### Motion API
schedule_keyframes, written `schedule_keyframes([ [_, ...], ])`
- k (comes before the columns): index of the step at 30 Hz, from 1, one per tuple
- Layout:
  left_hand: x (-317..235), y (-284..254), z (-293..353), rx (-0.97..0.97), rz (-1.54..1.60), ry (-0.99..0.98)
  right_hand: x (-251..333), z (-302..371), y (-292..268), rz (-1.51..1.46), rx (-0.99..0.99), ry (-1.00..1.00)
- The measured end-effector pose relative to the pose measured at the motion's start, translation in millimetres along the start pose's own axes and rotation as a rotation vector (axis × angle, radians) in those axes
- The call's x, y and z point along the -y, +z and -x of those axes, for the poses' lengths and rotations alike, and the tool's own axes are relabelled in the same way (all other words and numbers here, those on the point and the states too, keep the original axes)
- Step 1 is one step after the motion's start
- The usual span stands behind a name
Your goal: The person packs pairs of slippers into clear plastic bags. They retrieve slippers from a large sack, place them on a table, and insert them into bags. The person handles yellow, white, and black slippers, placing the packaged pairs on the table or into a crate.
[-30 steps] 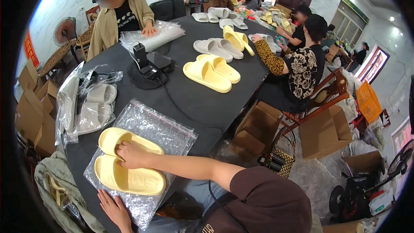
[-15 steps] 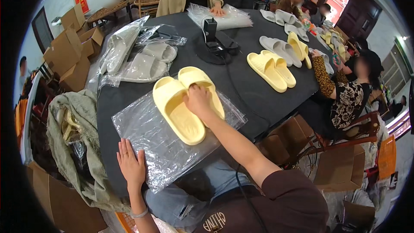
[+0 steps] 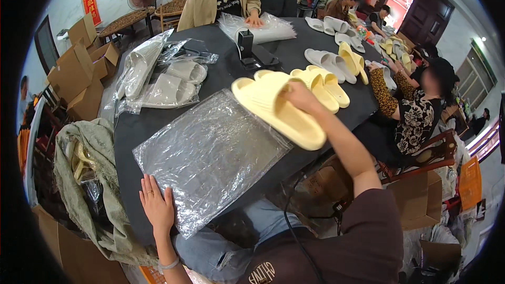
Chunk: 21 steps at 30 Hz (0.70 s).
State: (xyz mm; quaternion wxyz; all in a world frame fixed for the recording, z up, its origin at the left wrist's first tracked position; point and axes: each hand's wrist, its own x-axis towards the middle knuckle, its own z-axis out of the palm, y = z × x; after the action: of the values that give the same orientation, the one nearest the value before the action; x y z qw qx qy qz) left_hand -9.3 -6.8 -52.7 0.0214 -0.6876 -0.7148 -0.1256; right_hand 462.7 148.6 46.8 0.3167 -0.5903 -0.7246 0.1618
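Observation:
A pair of pale yellow slippers (image 3: 286, 118) is lifted off the table, tilted, with one slipper mostly hidden behind the other. My right hand (image 3: 301, 97) grips the pair at the strap opening, its fingertips partly out of sight. Below and to the left, a clear plastic bag (image 3: 210, 150) lies flat and slightly crinkled at the near edge of the black table (image 3: 221, 81). Beside the bag's lower left corner rests my left hand (image 3: 156, 202), palm down with fingers stretched out, its thumb close to the plastic.
Bagged grey slippers (image 3: 171, 89) lie at the left. A black stand with a cable (image 3: 251, 52) stands mid-table. Yellow slippers (image 3: 323, 87) and grey ones (image 3: 331, 63) line the right side. One person (image 3: 223, 0) stands opposite; another (image 3: 418, 97) sits at the right. Cardboard boxes (image 3: 79, 73) stack beyond the left edge.
My right hand has raised the yellow slippers off the plastic bag and carried them to the right, uncovering the bag. My left hand has stayed in place beside it.

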Motion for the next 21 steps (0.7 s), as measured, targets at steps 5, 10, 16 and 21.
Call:
schedule_keyframes([
  [5, -2, -4, 1, 0.011, 0.003, -0.009, -40, 48, -53, -0.107, 0.224, 0.335],
  [10, -3, -4, -1, 0.018, -0.006, -0.003, -115, 63, -19, 0.144, -0.057, 0.091],
  [16, -3, -4, -1, 0.025, -0.027, -0.005, -131, 31, -10, 0.357, -0.237, 0.369],
  [21, -5, -5, -1, 0.046, -0.042, -0.017, -162, -2, -10, 0.634, -0.404, 0.464],
])
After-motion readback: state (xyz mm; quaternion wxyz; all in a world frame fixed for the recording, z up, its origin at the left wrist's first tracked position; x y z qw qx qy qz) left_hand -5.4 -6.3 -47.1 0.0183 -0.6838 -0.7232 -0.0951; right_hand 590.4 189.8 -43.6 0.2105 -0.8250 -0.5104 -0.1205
